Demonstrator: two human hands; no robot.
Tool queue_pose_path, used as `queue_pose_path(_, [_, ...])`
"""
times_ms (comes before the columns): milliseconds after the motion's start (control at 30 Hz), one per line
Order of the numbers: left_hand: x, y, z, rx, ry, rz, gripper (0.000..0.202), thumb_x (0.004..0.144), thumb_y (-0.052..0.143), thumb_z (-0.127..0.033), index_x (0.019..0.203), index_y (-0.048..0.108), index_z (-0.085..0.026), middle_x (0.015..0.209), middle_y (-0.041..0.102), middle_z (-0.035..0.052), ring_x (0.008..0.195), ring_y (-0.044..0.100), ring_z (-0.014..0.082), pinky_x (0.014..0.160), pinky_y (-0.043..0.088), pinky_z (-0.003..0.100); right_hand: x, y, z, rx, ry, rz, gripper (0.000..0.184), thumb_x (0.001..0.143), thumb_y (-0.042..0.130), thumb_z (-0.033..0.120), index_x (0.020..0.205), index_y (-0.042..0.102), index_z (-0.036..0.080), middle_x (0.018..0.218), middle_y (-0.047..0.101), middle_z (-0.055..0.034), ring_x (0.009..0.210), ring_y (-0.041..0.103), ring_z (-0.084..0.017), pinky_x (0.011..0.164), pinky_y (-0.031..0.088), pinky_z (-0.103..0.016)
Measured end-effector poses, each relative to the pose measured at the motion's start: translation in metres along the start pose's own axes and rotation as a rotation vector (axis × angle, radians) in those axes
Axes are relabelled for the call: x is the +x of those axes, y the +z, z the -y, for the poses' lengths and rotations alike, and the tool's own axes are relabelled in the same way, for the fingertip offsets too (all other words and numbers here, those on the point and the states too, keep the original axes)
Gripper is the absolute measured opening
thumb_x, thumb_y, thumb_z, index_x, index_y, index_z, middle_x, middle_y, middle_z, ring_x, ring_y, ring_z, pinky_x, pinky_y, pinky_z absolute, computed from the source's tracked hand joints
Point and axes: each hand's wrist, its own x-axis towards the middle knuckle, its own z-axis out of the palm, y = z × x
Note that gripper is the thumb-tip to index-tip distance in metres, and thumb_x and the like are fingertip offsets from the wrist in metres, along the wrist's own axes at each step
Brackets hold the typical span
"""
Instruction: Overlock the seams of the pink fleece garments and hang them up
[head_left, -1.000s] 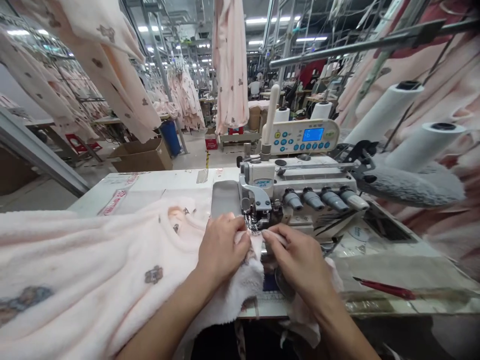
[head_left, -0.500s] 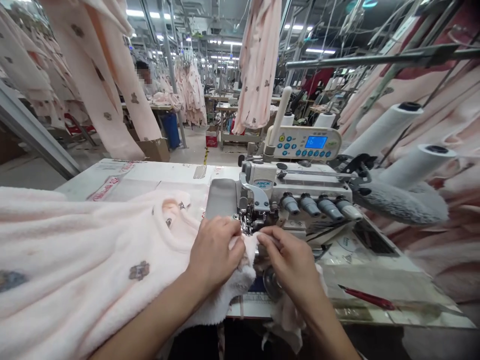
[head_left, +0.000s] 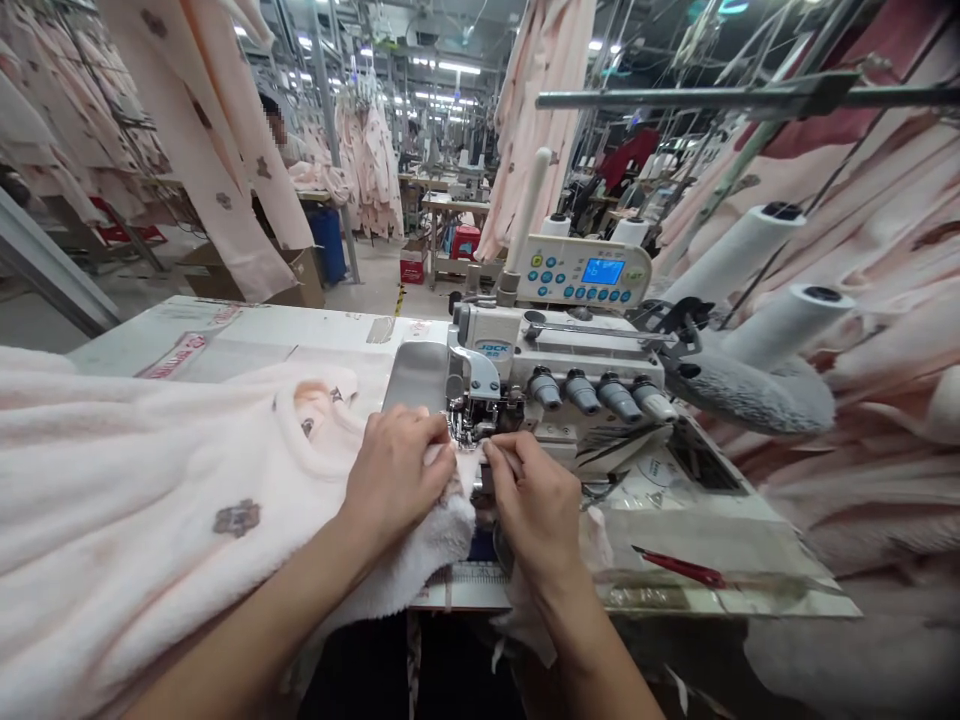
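A pale pink fleece garment [head_left: 172,450] with small bear prints spreads over the left of the table, and its edge runs to the overlock sewing machine [head_left: 487,330]. My left hand [head_left: 401,460] is closed on the cloth just left of the presser foot [head_left: 466,430], thumb and fingers together. Right of the foot, my right hand [head_left: 536,490] pinches the cloth's edge between thumb and forefinger. The needle area is partly hidden by my fingers.
A red-handled cutting tool [head_left: 682,567] lies on the table's right side. White thread cones [head_left: 757,255] stand behind the machine, below a metal bar [head_left: 675,98]. Pink garments [head_left: 217,170] hang at left and right. A person [head_left: 274,125] is in the background.
The view has shifted, so the machine and table appear farther left and slightly higher. Both hands keep their hold on the cloth beside the presser foot.
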Motion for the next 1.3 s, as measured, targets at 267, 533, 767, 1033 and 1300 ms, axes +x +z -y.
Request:
queue_pose_path(267, [-0.002, 0.001, 0.001, -0.018, 0.011, -0.008, 0.013, 0.081, 0.045, -0.020, 0.068, 0.050, -0.019, 0.074, 0.055, 0.0016, 0.080, 0.050, 0.0208, 0.075, 0.036, 0.035, -0.001, 0.000, -0.002, 0.044, 0.007, 0.018, 0.011, 0.090, 0.050, 0.022, 0.082, 0.056, 0.020, 0.073, 0.067, -0.0004, 0.064, 0.063, -0.014, 0.059, 0.041, -0.022])
queue_pose_path(533, [0.000, 0.001, 0.005, -0.042, 0.015, -0.016, 0.013, 0.080, 0.046, -0.019, 0.067, 0.048, -0.019, 0.073, 0.054, 0.0008, 0.078, 0.049, 0.0200, 0.074, 0.036, 0.035, -0.002, -0.001, 0.000, 0.030, 0.002, 0.026, 0.012, 0.091, 0.047, 0.023, 0.084, 0.057, 0.020, 0.072, 0.067, -0.0018, 0.064, 0.064, -0.015, 0.058, 0.041, -0.023])
queue_pose_path(767, [0.001, 0.001, 0.007, -0.079, 0.028, -0.013, 0.014, 0.079, 0.047, -0.020, 0.065, 0.048, -0.019, 0.071, 0.054, 0.0005, 0.075, 0.048, 0.0193, 0.071, 0.036, 0.033, -0.002, 0.001, 0.000, -0.025, -0.042, 0.014, 0.014, 0.092, 0.043, 0.020, 0.085, 0.056, 0.019, 0.073, 0.066, -0.0027, 0.065, 0.063, -0.016, 0.059, 0.041, -0.024])
queue_pose_path(1033, [0.003, 0.002, 0.007, -0.062, 0.024, -0.011, 0.015, 0.079, 0.046, -0.020, 0.064, 0.048, -0.019, 0.070, 0.054, 0.0002, 0.074, 0.048, 0.0191, 0.072, 0.035, 0.034, -0.004, 0.004, -0.001, -0.042, -0.080, -0.048, 0.014, 0.093, 0.043, 0.020, 0.086, 0.055, 0.019, 0.074, 0.067, -0.0030, 0.065, 0.063, -0.016, 0.060, 0.042, -0.024])
queue_pose_path(1300, [0.003, 0.005, 0.007, 0.003, 0.034, -0.055, 0.016, 0.082, 0.046, -0.022, 0.067, 0.049, -0.019, 0.074, 0.056, 0.0017, 0.077, 0.049, 0.0204, 0.074, 0.036, 0.035, -0.004, 0.009, -0.002, -0.143, -0.116, -0.068, 0.018, 0.094, 0.042, 0.019, 0.085, 0.057, 0.017, 0.070, 0.064, -0.0032, 0.063, 0.060, -0.017, 0.060, 0.042, -0.026])
